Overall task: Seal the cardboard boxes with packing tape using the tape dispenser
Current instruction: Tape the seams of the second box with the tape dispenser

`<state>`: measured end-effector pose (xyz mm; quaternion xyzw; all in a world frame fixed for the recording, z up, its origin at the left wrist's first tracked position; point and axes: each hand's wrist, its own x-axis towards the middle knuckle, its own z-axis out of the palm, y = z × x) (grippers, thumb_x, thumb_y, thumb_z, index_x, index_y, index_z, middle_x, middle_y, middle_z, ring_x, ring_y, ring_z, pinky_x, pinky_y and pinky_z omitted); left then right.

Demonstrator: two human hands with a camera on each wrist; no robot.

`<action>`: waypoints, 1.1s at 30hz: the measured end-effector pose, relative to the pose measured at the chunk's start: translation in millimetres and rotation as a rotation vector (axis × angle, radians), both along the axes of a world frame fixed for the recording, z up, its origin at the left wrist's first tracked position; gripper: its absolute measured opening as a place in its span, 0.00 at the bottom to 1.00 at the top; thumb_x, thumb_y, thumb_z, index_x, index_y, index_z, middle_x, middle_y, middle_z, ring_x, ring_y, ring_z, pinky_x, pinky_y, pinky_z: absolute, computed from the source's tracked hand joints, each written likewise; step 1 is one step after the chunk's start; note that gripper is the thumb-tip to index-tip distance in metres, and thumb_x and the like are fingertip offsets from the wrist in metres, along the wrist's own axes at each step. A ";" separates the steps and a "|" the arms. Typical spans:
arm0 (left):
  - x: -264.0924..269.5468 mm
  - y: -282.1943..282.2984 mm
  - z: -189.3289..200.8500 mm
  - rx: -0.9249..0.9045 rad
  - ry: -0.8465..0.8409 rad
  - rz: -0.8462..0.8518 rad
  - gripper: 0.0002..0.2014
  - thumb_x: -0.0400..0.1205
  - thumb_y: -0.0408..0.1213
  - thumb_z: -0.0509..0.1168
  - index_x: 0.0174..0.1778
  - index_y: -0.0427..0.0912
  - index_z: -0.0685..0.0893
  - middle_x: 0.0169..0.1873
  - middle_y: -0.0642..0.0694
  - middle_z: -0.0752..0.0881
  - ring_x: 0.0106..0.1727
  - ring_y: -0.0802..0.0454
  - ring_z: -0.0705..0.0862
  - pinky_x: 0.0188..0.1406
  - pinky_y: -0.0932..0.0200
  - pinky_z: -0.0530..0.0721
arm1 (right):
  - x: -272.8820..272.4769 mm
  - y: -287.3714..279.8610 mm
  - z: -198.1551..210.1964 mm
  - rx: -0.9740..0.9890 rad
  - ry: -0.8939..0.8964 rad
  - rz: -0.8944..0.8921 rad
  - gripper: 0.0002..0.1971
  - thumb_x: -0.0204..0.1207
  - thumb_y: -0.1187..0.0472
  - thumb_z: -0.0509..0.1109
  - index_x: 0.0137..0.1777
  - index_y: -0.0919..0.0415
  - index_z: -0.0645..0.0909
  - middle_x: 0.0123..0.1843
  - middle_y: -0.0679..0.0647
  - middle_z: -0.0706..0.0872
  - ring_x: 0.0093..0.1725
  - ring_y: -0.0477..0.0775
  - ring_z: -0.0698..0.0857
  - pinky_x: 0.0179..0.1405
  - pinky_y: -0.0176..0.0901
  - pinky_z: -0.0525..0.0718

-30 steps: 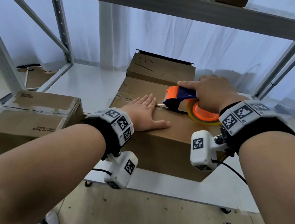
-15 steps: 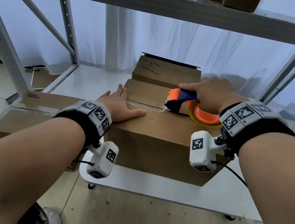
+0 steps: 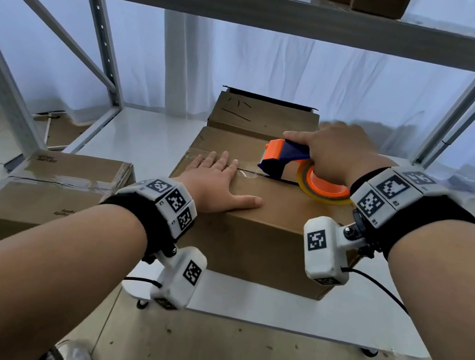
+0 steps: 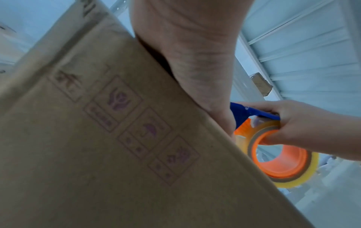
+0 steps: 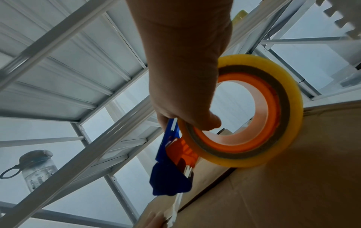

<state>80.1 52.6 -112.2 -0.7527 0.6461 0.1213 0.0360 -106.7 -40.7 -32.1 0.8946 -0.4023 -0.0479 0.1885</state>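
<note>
A brown cardboard box (image 3: 263,240) stands on the white shelf, its top flaps closed along a middle seam. My left hand (image 3: 217,181) lies flat on the box top with fingers spread, over the taped left end of the seam. My right hand (image 3: 333,156) grips the blue and orange tape dispenser (image 3: 285,161), whose front edge sits on the seam just right of my left fingers. Its yellowish tape roll (image 5: 254,111) has an orange core, with my thumb hooked inside it. In the left wrist view the box side (image 4: 117,138) shows printed handling symbols beside the dispenser (image 4: 273,146).
A second box (image 3: 263,118) stands behind the first, against the white curtain. A taped box (image 3: 48,192) sits lower at the left on the floor. Grey shelf uprights (image 3: 2,96) and a beam (image 3: 258,7) frame the bay. A water bottle (image 5: 37,168) stands on a shelf.
My left hand slid from the box's left edge back to the right, onto the taped seam end. The dispenser stays at the seam with only a small shift.
</note>
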 end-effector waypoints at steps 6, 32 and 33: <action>15.7 -23.9 0.1 -0.006 0.005 -0.034 0.52 0.71 0.78 0.44 0.84 0.48 0.41 0.84 0.49 0.40 0.84 0.51 0.40 0.82 0.48 0.38 | 7.1 -10.5 -0.6 0.004 -0.017 -0.018 0.32 0.82 0.60 0.58 0.81 0.34 0.54 0.64 0.58 0.76 0.63 0.61 0.76 0.54 0.50 0.71; 70.3 -63.8 6.5 -0.077 -0.002 -0.077 0.50 0.70 0.78 0.50 0.84 0.55 0.48 0.84 0.56 0.44 0.84 0.52 0.42 0.81 0.46 0.38 | 64.2 -35.7 0.8 0.044 -0.062 0.023 0.20 0.75 0.63 0.63 0.66 0.48 0.74 0.52 0.56 0.79 0.52 0.61 0.79 0.45 0.49 0.72; 69.8 -62.9 5.3 -0.088 0.034 -0.082 0.50 0.70 0.77 0.51 0.84 0.53 0.50 0.84 0.55 0.46 0.84 0.53 0.43 0.81 0.48 0.38 | 61.7 -34.8 0.6 0.047 -0.067 0.012 0.21 0.75 0.62 0.63 0.68 0.48 0.73 0.53 0.57 0.78 0.53 0.61 0.79 0.45 0.49 0.71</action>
